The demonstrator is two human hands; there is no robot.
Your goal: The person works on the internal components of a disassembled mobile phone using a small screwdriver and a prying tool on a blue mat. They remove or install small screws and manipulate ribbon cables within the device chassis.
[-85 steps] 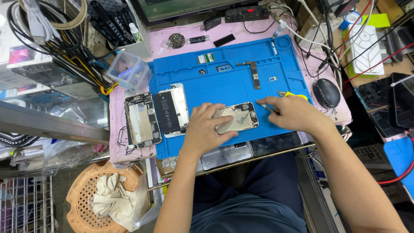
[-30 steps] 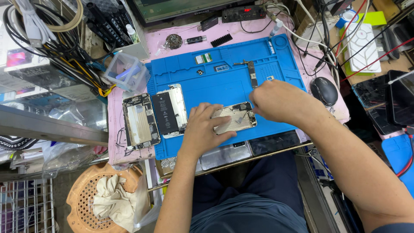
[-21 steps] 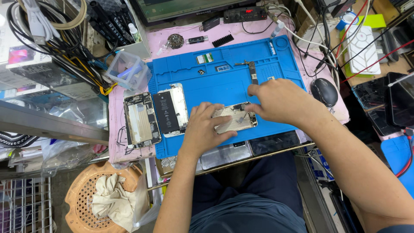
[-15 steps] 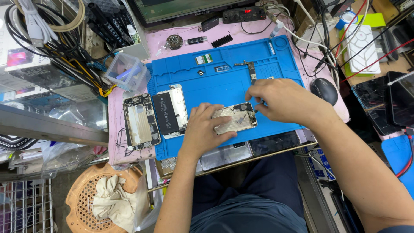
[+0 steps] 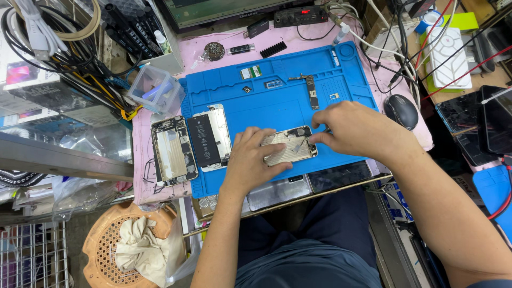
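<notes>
The phone shell [image 5: 288,145] is pinned flat to the blue mat [image 5: 277,98] by the spread left hand [image 5: 255,160], so it cannot slide. A thin tool, barely visible, is pinched by the right hand [image 5: 352,128] at its top corner

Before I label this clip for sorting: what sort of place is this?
Probably a phone repair bench: opened phones on a blue mat, a loose circuit board, and cables piled around.

Bare forearms, dark lap

Both forearms are left uncovered down to the wrists; no sleeve, watch, ring or glove is seen on the left hand [image 5: 250,162] or the right hand [image 5: 354,130]. A dark blue-grey garment, creased in soft folds, is worn over the lap. At the lower right edge a sliver of dark blue fabric is seen at the upper arm.
</notes>
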